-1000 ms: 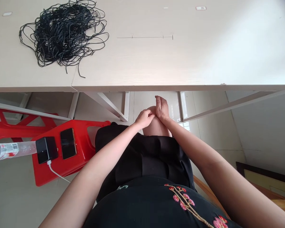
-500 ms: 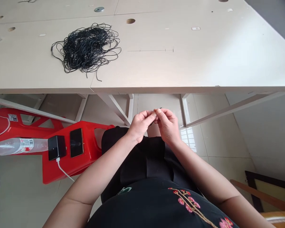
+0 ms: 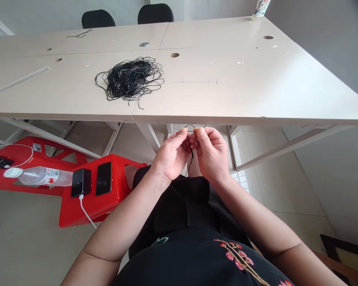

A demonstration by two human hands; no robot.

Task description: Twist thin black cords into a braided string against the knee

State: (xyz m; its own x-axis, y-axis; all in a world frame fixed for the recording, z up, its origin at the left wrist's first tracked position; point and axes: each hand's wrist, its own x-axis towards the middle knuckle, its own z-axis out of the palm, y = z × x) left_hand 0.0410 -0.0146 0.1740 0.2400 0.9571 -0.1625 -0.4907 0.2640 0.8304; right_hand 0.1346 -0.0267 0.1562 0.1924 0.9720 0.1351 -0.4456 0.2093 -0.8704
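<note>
Holding a thin black cord [image 3: 192, 155] low in front of the lap, just beyond the near edge of the pale counter [image 3: 256, 95] as seen from above. Left hand [image 3: 173, 157] closed at the fingertips on the cord, palm turned partly up. Right hand [image 3: 213, 155] pinching the same cord between thumb and fingers, close beside the left, with a short stretch of cord between the two. Above the fingertips, a small loop and a short free end; below, a twisted or braided length hanging down toward the bare knee [image 3: 193, 170] and black skirt [image 3: 179, 202].

On the counter, ahead and to the left, a large loose tangle [image 3: 129, 79] of black cord, with a few ends trailing toward the near edge. To the right of the tangle, a thin ruled line [image 3: 193, 82] with small cross marks. At the far right corner, a patterned cup [image 3: 260, 8]; beyond the far edge, two black chairs [image 3: 155, 14].

To the left of the lap, two red stools. On the nearer stool [image 3: 74, 210], a phone [image 3: 104, 178] and a black box [image 3: 81, 182] with a white cable [image 3: 86, 212] plugged in. Reaching across from the farther stool [image 3: 20, 149], a clear bottle [image 3: 43, 176] on its side, base against the box.
</note>
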